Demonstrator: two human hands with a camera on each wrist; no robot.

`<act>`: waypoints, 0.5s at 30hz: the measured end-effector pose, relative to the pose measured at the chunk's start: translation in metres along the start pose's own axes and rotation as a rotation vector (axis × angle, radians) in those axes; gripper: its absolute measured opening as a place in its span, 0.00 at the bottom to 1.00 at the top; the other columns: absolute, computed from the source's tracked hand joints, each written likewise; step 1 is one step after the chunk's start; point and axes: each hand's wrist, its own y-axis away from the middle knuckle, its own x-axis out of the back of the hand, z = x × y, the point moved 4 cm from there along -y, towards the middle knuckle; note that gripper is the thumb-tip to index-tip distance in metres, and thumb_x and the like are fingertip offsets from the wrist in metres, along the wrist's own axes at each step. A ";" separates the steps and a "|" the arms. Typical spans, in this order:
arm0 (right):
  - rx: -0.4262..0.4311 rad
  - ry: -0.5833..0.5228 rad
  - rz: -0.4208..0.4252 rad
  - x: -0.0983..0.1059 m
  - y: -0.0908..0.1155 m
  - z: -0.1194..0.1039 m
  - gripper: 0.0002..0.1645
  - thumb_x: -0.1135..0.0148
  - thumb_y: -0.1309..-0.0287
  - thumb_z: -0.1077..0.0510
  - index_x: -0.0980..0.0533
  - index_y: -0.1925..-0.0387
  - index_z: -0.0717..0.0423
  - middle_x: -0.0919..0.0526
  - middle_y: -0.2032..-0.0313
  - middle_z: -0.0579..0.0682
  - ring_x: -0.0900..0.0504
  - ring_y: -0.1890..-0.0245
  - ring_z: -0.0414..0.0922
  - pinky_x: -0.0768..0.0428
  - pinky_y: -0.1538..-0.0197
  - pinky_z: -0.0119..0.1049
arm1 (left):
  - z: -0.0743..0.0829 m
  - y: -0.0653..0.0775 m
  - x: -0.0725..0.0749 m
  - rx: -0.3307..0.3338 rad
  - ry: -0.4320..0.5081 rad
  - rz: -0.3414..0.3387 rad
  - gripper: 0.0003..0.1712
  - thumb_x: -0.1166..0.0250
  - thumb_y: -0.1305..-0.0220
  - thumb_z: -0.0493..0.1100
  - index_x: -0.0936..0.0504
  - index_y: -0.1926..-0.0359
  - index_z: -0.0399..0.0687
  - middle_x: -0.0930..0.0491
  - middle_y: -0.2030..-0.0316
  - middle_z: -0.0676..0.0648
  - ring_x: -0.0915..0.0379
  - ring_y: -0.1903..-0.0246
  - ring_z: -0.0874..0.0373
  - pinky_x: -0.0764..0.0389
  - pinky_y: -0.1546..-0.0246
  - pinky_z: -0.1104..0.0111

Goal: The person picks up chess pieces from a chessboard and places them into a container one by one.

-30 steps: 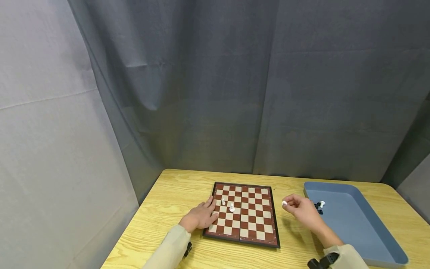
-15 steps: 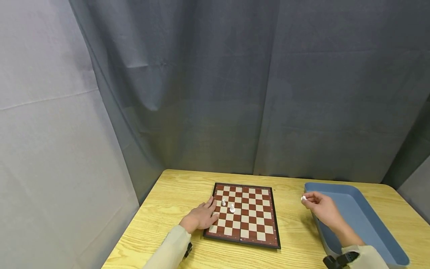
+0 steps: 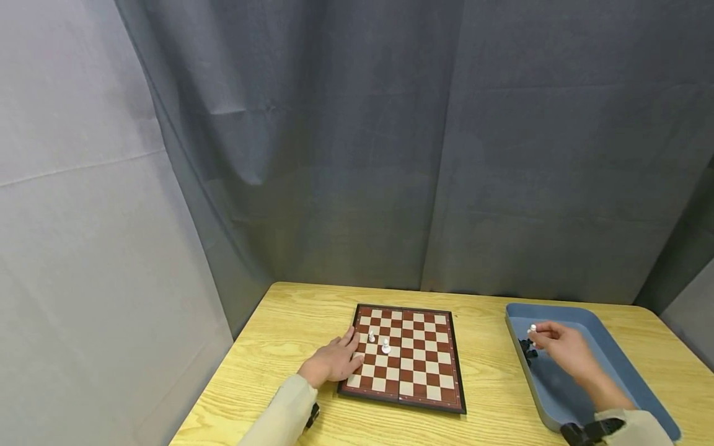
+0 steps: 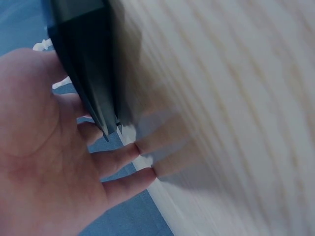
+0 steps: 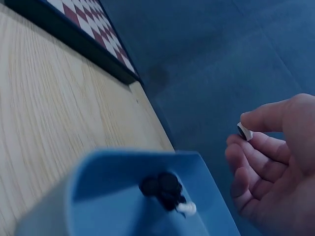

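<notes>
My left hand (image 3: 333,359) lies with straight fingers over the left edge of the red-and-white chessboard (image 3: 426,389). Two of its fingertips touch the tabletop beside the black board edge (image 4: 83,64) in the left wrist view. Two white chess pieces stand on the board's left half: a smaller one (image 3: 371,336) near my fingers and another (image 3: 386,347) on a broad base. Over the blue tray (image 3: 619,365), my right hand (image 3: 569,353) pinches a white chess piece (image 5: 244,132) between thumb and fingers, its dark underside showing. Black chess pieces (image 3: 527,352) lie in the tray below it.
One more white piece (image 5: 186,208) rests against the black ones in the tray. The wooden table (image 3: 485,371) stretches between board and tray. Grey curtains (image 3: 357,155) hang behind and at the left.
My right hand has moved right, from beside the chessboard to over the tray, carrying the white chess piece. My left hand stays on the board's edge; the two standing pieces have not moved.
</notes>
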 end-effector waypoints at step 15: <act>-0.142 0.072 -0.018 0.022 -0.005 0.036 0.37 0.45 0.36 0.43 0.31 0.47 0.76 0.21 0.56 0.67 0.21 0.61 0.55 0.23 0.64 0.47 | 0.001 0.001 0.001 0.010 -0.003 0.003 0.36 0.61 0.27 0.62 0.50 0.26 0.52 0.58 0.26 0.48 0.46 0.34 0.43 0.34 0.41 0.51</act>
